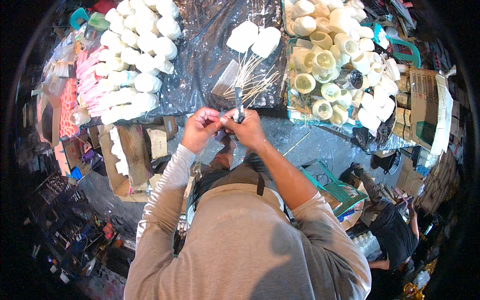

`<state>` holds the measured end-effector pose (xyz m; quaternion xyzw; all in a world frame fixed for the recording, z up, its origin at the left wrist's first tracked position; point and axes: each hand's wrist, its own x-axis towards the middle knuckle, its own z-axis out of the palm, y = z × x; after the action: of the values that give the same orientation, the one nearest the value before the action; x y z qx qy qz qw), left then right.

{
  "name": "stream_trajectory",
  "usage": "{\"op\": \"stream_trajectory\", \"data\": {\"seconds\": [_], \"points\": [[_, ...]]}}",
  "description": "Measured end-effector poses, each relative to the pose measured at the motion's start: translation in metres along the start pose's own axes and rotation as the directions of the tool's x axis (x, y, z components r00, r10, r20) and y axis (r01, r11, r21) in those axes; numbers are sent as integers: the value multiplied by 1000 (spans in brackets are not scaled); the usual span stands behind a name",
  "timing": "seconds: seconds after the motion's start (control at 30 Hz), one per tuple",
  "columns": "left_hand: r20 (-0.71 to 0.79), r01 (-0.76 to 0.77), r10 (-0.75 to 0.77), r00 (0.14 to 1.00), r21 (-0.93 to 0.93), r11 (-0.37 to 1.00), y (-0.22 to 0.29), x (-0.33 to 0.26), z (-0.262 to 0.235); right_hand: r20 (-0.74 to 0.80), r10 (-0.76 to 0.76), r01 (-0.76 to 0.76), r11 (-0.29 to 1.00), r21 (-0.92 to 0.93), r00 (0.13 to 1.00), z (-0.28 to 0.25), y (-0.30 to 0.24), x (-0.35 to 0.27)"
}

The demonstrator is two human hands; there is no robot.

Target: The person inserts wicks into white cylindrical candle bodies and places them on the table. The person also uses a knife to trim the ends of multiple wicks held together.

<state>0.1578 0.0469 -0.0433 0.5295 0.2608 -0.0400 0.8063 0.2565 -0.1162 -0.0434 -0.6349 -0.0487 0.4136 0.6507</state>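
Both my hands meet close together before the table's front edge. My left hand point(199, 129) is closed in a pinch, its fingertips touching those of my right hand. Between them is a small whitish bit point(223, 120), too small to make out. My right hand point(246, 129) is wrapped round a narrow, dark knife-like tool point(239, 100), which points away from me. Just beyond it, a loose bundle of thin pale strands point(255, 75) fans over a small greyish board point(226, 78). Two white wax-like blocks point(266, 42) lie past the strands.
White rounded pieces point(145, 62) are heaped at the table's left. Hollow cream cups point(324, 66) crowd a tray on the right. Black, spattered sheeting point(200, 55) covers the table. A cardboard box point(120, 165) stands lower left. Another person point(392, 235) is at lower right, near a green-framed chair point(340, 192).
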Motion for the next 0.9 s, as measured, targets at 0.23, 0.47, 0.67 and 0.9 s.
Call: {"op": "stream_trajectory", "data": {"seconds": [0.23, 0.47, 0.67, 0.9], "points": [[23, -69, 66, 998, 498, 864, 3, -15, 8, -153, 118, -84, 974, 209, 981, -47, -16, 5], [199, -253, 161, 967, 837, 486, -6, -33, 10, -171, 143, -120, 983, 140, 975, -93, -38, 14], [93, -181, 200, 975, 856, 484, -14, -47, 2, -217, 162, -143, 985, 97, 963, -124, -48, 28], [-150, 89, 17, 989, 670, 737, -29, -43, 9, -212, 142, -118, 985, 122, 967, -126, -52, 48]]}}
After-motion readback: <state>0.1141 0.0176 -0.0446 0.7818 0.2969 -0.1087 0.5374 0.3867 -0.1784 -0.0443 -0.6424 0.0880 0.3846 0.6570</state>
